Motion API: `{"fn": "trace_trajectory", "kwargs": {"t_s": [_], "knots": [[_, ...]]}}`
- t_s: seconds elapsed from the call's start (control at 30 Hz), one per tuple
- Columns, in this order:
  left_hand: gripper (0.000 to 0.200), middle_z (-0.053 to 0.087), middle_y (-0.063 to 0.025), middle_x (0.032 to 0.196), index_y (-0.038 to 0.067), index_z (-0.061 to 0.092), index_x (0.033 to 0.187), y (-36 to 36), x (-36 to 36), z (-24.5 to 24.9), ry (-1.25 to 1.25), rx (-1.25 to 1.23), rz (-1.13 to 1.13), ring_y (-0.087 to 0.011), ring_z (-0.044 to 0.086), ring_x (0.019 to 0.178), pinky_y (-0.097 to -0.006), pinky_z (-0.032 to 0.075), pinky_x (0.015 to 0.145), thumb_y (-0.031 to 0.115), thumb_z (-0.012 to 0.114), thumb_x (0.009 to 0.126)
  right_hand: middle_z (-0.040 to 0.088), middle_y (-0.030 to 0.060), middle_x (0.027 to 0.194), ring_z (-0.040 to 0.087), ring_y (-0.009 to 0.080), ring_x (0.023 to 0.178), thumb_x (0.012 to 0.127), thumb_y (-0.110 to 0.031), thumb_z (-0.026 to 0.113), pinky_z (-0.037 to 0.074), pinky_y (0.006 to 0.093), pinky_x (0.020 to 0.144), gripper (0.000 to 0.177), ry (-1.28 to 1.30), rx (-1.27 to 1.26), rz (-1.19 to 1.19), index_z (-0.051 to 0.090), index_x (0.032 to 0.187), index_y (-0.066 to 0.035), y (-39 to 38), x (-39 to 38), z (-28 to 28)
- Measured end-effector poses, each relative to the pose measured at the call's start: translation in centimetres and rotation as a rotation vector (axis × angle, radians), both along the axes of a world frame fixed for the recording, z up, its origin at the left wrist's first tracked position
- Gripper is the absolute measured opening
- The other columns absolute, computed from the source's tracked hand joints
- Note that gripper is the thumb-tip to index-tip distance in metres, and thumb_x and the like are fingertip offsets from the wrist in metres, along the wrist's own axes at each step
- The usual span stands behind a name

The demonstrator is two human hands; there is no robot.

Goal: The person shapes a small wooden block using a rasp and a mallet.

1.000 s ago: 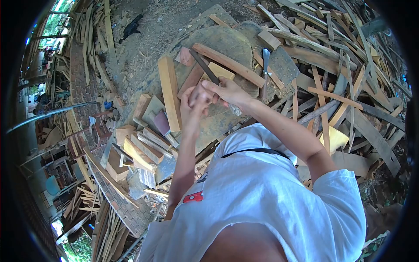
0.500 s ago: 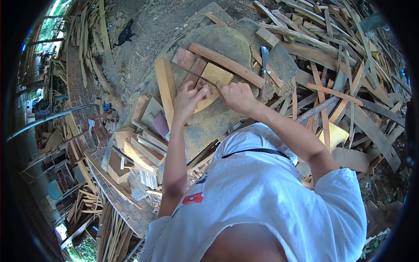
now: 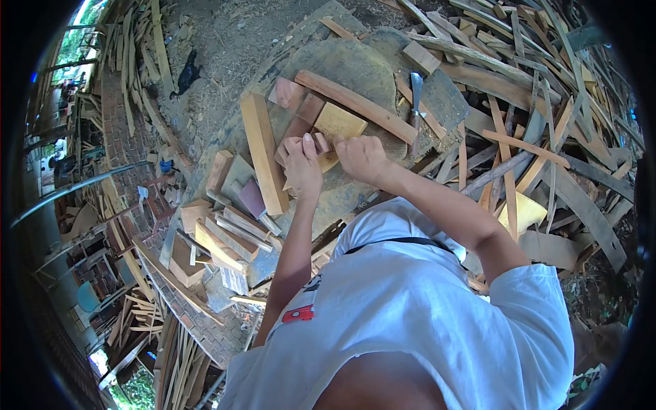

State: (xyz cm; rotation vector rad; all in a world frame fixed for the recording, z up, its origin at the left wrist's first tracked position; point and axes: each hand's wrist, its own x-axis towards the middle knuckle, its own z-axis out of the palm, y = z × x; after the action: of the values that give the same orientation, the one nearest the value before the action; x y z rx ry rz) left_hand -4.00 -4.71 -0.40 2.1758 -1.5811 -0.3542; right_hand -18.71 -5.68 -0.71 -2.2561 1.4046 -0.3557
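Observation:
My left hand [image 3: 303, 169] is closed with its fingers round a small reddish-brown wood piece [image 3: 321, 142], steadied over a yellow wood block [image 3: 340, 121]. Right beside it, my right hand [image 3: 362, 160] makes a fist, knuckles close to the wood piece; whatever is inside the fist is hidden. A dark reddish board [image 3: 301, 121] lies just beyond my left fingers. Left of that hand is a long pale wooden bar [image 3: 264, 154]. Along the far side of the yellow block runs a long brown bar [image 3: 357, 104].
All this rests on a worn wooden work surface [image 3: 355, 65]. A blue-handled tool [image 3: 416, 92] lies at its right, near a squared block [image 3: 421, 59]. A pinkish block [image 3: 285, 93] sits at the far left. Scrap wood [image 3: 519, 143] is heaped at the right; offcuts [image 3: 225, 236] crowd the near left.
The thin, dark, straight blade that reached up-left from my right hand no longer shows. My left hand has shifted slightly right and nearer, and my right hand slightly nearer.

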Motion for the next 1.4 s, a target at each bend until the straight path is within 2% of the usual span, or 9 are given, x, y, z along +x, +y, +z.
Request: {"fn": "trace_trajectory", "kwargs": {"t_s": [0.07, 0.3, 0.4, 0.5, 0.57, 0.9, 1.07, 1.27, 1.4], "knots": [[0.033, 0.052, -0.0169, 0.099, 0.004, 0.046, 0.099, 0.0, 0.1, -0.1, 0.002, -0.033, -0.012, -0.0392, 0.052, 0.095, -0.0508, 0.043, 0.075, 0.037, 0.045, 0.095, 0.065, 0.0134, 0.067, 0.066, 0.0276, 0.058, 0.081, -0.017, 0.049, 0.050, 0.0398, 0.050, 0.017, -0.076, -0.194, -0.002, 0.060, 0.084, -0.004, 0.2, -0.2, 0.1], [0.033, 0.052, -0.0165, 0.100, 0.004, 0.047, 0.098, 0.0, 0.0, -0.2, -0.009, -0.008, 0.002, -0.0385, 0.051, 0.097, -0.0506, 0.043, 0.077, 0.036, 0.044, 0.095, 0.062, 0.0105, 0.061, 0.064, 0.0269, 0.054, 0.082, -0.019, 0.048, 0.049, 0.0396, 0.045, 0.019, -0.124, -0.333, -0.062, 0.059, 0.087, -0.004, 0.9, 0.1, -2.3], [0.032, 0.052, -0.0160, 0.099, 0.004, 0.047, 0.097, 0.0, -0.1, 0.2, 0.028, -0.016, -0.013, -0.0373, 0.050, 0.099, -0.0502, 0.043, 0.077, 0.035, 0.044, 0.096, 0.052, 0.0041, 0.060, 0.054, 0.0201, 0.049, 0.075, -0.017, 0.055, 0.038, 0.0351, 0.043, 0.032, -0.069, -0.418, -0.076, 0.059, 0.103, -0.001, 0.8, 0.5, -3.0], [0.031, 0.054, -0.0155, 0.098, 0.003, 0.047, 0.097, 0.0, 0.1, -0.2, 0.024, -0.023, -0.030, -0.0364, 0.050, 0.100, -0.0492, 0.043, 0.078, 0.034, 0.044, 0.096, 0.051, 0.0036, 0.059, 0.053, 0.0203, 0.049, 0.075, -0.018, 0.055, 0.038, 0.0357, 0.042, 0.032, -0.103, -0.347, -0.017, 0.058, 0.103, -0.002, 1.5, -0.4, -0.4], [0.032, 0.054, -0.0157, 0.098, 0.003, 0.047, 0.097, 0.2, -0.2, 0.0, 0.006, -0.001, -0.011, -0.0363, 0.050, 0.100, -0.0489, 0.043, 0.079, 0.034, 0.044, 0.096, 0.067, 0.0160, 0.070, 0.067, 0.0279, 0.062, 0.084, -0.016, 0.046, 0.053, 0.0403, 0.052, 0.019, -0.041, 0.033, 0.035, 0.059, 0.089, -0.002, 0.8, -0.8, 1.5], [0.032, 0.055, -0.0151, 0.097, 0.002, 0.048, 0.096, 0.0, -0.3, 0.0, 0.044, -0.002, 0.024, -0.0351, 0.047, 0.102, -0.0486, 0.042, 0.080, 0.033, 0.046, 0.095, 0.066, 0.0149, 0.068, 0.067, 0.0287, 0.062, 0.083, -0.016, 0.048, 0.052, 0.0412, 0.053, 0.019, -0.092, -0.024, 0.020, 0.058, 0.090, -0.002, 1.2, -1.1, 0.4], [0.033, 0.055, -0.0150, 0.096, 0.002, 0.048, 0.096, -0.1, 0.0, -0.5, 0.067, -0.051, 0.022, -0.0355, 0.045, 0.103, -0.0484, 0.042, 0.079, 0.035, 0.045, 0.095, 0.065, 0.0129, 0.065, 0.066, 0.0276, 0.058, 0.081, -0.017, 0.049, 0.050, 0.0396, 0.049, 0.016, -0.094, -0.238, -0.007, 0.058, 0.088, -0.005, 0.8, -0.2, 0.0], [0.034, 0.056, -0.0163, 0.097, 0.002, 0.047, 0.096, 0.1, -0.3, -0.5, 0.099, -0.030, 0.054, -0.0360, 0.045, 0.103, -0.0488, 0.043, 0.080, 0.035, 0.045, 0.095, 0.065, 0.0126, 0.066, 0.066, 0.0281, 0.059, 0.082, -0.017, 0.048, 0.050, 0.0406, 0.050, 0.018, -0.069, -0.066, -0.044, 0.059, 0.089, -0.005, 0.6, -0.1, -1.2], [0.035, 0.056, -0.0179, 0.097, 0.002, 0.047, 0.096, 0.0, 0.1, -1.2, 0.060, -0.040, 0.048, -0.0361, 0.046, 0.103, -0.0482, 0.043, 0.080, 0.036, 0.044, 0.096, 0.065, 0.0122, 0.067, 0.066, 0.0280, 0.059, 0.083, -0.017, 0.048, 0.051, 0.0405, 0.051, 0.018, -0.034, -0.102, -0.003, 0.059, 0.091, -0.005, 0.7, -0.4, -0.5]]}}
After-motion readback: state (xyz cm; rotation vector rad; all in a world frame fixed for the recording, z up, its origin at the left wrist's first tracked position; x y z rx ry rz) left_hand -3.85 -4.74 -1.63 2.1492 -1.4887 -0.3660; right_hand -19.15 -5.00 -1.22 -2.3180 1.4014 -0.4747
